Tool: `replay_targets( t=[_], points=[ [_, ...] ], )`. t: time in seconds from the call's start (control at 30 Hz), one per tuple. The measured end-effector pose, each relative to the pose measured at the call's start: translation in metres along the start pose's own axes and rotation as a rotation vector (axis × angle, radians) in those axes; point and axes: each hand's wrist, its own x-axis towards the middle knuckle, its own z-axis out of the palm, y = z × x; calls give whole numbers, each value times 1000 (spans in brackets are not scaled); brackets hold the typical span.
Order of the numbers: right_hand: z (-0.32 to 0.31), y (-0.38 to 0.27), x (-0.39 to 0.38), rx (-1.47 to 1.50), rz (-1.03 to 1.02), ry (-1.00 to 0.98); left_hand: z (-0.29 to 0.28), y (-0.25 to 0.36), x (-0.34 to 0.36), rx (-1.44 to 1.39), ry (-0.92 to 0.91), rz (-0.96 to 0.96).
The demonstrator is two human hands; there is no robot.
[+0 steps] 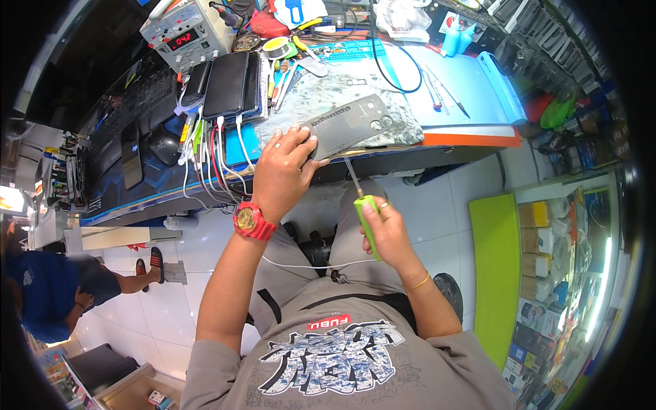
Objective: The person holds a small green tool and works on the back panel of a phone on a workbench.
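A grey phone, its back with round camera lenses facing up, lies slanted across the near edge of the worn work mat. My left hand, with a red watch on the wrist, holds the phone's left end, fingers on top and thumb along the near edge. Below the bench edge, my right hand is closed round the green handle of a soldering iron. Its thin metal shaft points up toward the phone's near edge. A white cord runs from the handle's lower end across my lap. Whether the tip touches the phone, I cannot tell.
Dark phones stand on charging cables left of the mat. Behind them is a power supply. Thin tools lie on a blue mat at right. A person is at far left; a glass display case stands right.
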Motion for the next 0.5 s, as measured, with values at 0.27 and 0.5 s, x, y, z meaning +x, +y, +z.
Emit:
replay_targets(
  t=[0.27,0.5],
  points=[
    [-8,-5,-2,-12,2,-12,2,-1,0,0,-1,-11],
    [-5,-4,2,50,12,5,1,-1,0,0,-5,-8]
  ],
)
